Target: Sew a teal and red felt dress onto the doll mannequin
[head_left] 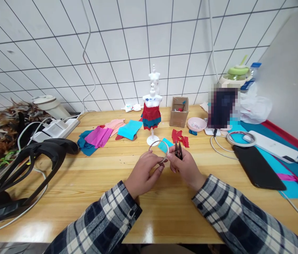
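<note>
My left hand (pixel 148 171) has its fingers closed on the lower left of a thin ring (pixel 168 152), which looks like a narrow roll of tape. The ring stands tilted above the table. In my right hand (pixel 185 165) are dark thread snips (pixel 178 150), their two points upward and slightly apart. The right fingertips also touch the ring's right side. Behind the ring lies a small bright blue fabric piece (pixel 165 144). Farther back, a small white dress form (pixel 153 100) on a round base wears a layered red and teal skirt (pixel 151 116).
Fabric pieces (pixel 100 137) lie at left, near a black headset frame (pixel 30 173) and a power strip (pixel 59 128). Red scraps (pixel 180 138), a cardboard box (pixel 179 116) and a pink bowl (pixel 197 124) stand right of the form. A black phone (pixel 260 167) lies farther right.
</note>
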### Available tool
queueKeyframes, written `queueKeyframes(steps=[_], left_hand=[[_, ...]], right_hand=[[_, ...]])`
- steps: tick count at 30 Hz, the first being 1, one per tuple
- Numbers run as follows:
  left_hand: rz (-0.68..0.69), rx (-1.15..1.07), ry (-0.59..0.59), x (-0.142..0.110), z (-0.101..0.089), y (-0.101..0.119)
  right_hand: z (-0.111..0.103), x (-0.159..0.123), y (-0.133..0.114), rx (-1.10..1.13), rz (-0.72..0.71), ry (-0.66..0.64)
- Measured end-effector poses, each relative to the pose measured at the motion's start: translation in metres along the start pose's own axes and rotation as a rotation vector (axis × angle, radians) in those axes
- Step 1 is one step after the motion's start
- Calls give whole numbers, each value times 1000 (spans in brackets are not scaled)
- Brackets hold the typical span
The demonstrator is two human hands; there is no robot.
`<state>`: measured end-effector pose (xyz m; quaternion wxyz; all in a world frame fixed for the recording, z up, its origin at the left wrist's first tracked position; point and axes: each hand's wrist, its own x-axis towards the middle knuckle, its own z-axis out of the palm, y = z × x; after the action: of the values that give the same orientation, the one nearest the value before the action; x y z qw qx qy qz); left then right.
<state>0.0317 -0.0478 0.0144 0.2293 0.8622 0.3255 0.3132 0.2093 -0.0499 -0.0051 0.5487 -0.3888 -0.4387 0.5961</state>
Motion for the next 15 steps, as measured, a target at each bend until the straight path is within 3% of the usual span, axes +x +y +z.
queueKeyframes(steps=[5,15], left_hand=[[-32,113,-9,2,-1,0],[-75,-57,10,2,-1,0]], right_hand=[[0,4,-6,273,73,68],[0,4,-4,377,154,-9]])
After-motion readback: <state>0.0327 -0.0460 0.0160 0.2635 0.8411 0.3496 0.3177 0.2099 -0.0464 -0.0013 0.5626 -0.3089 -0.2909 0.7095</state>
